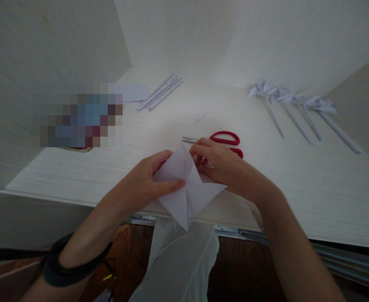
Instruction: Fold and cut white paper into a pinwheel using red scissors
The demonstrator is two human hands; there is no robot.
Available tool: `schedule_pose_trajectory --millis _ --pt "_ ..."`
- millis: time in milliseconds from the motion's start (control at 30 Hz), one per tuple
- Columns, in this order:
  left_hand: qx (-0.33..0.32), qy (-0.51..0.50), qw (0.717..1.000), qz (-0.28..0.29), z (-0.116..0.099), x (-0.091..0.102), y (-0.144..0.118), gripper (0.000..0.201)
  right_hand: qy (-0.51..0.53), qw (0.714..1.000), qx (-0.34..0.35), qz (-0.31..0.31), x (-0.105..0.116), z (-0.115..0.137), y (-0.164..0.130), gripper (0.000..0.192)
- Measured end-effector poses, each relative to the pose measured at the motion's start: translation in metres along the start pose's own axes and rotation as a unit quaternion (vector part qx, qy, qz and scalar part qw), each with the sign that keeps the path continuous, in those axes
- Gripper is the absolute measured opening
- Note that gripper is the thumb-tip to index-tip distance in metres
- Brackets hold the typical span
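Observation:
A white paper pinwheel (172, 205), partly folded with pointed corners and a cut line down from its top, is held over the front edge of the table. My left hand (149, 178) grips its left side, the thumb pressed flat near the centre and the other fingers behind the sheet. At the upper right edge of the paper, my right hand (216, 161) has its fingers curled in against it; the fingertips are partly hidden. Red-handled scissors (224, 137) lie just beyond my right hand, which covers part of them.
Finished paper pinwheels on sticks (293, 109) lie in a row at the right. Several rolled paper sticks (162, 93) rest at the back beside a white paper sheet (134, 92). A blurred-out object (84, 121) stands at the left. Walls enclose the white table (297, 188).

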State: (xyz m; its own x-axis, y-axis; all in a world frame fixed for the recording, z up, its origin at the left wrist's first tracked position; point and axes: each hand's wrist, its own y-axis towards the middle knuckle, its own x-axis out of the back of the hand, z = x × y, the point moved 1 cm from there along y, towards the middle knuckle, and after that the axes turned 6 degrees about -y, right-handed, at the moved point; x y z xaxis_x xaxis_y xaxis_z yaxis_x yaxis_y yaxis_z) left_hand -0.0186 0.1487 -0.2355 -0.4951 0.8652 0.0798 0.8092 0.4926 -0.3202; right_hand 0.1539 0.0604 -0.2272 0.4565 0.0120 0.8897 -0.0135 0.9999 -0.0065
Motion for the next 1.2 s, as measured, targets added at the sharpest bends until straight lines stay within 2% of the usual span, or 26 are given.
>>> schedule_pose_trajectory --millis 200,367,500,667,800,967,1200 --pt "-0.013 0.030 0.999 -0.002 -0.002 -0.001 0.000 0.023 0.008 0.997 -0.018 -0.070 0.005 0.005 -0.005 0.035" --pt "-0.025 0.049 0.998 -0.014 -0.002 -0.002 0.000 0.024 0.078 0.972 -0.043 -0.217 0.009 0.016 -0.030 0.013" --pt "-0.036 0.053 0.998 -0.016 -0.002 -0.002 0.000 0.025 0.143 0.952 -0.025 -0.270 -0.002 0.027 -0.049 0.007" --pt "-0.032 0.056 0.998 -0.012 0.000 -0.002 0.001 0.029 0.141 0.947 -0.089 -0.274 -0.022 0.039 -0.052 0.019" --pt "-0.037 0.069 0.997 -0.015 -0.002 -0.002 0.001 0.029 0.147 0.947 -0.139 -0.251 -0.032 0.042 -0.047 0.008" --pt "-0.037 0.046 0.998 -0.008 -0.004 -0.002 0.000 0.028 0.170 0.940 -0.154 -0.253 -0.035 0.041 -0.046 0.007" --pt "-0.011 0.078 0.997 -0.024 -0.001 0.001 0.000 0.047 0.188 0.930 -0.181 -0.257 -0.037 0.040 -0.049 0.009"
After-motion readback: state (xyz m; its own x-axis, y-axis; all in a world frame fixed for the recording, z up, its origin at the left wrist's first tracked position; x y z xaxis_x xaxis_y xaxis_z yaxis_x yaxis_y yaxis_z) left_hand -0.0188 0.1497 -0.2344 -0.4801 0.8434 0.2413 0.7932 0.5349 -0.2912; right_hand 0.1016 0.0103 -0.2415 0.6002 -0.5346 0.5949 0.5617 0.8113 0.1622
